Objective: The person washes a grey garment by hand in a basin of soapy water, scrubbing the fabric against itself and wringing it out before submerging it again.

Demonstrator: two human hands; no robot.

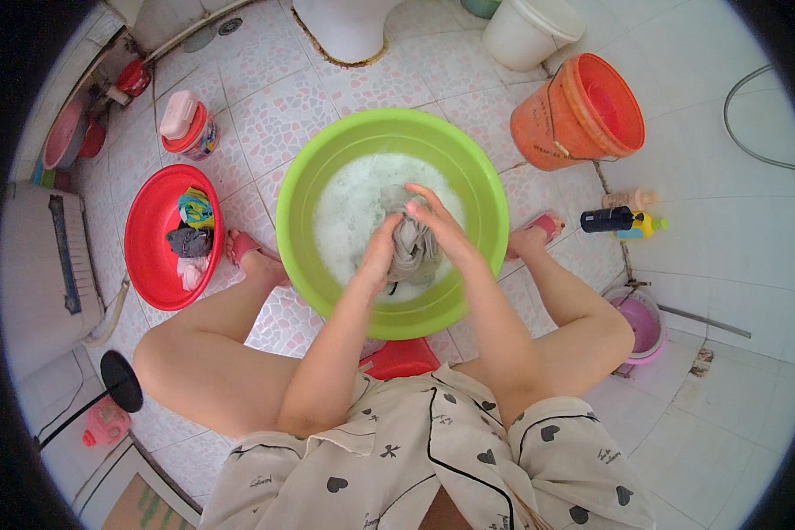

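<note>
A round green plastic basin (392,324) stands on the tiled floor between my feet, with sudsy water (344,212) in it. Over the suds, both hands hold a bunched wet grey cloth (414,248). My left hand (379,255) grips it from its left side, the thumb near the top. Against its upper right side lies my right hand (440,222), fingers bent over the cloth. The cloth's lower end hangs into the foam, where a short dark strip shows. What part of a garment it is, I cannot tell.
A red basin (142,245) with several small garments (191,242) stands at the left, near a tub topped by a pink soap box (179,114). An orange bucket (543,126), a white bucket (520,40) and several bottles (607,219) stand at the right. The toilet base (348,30) is ahead.
</note>
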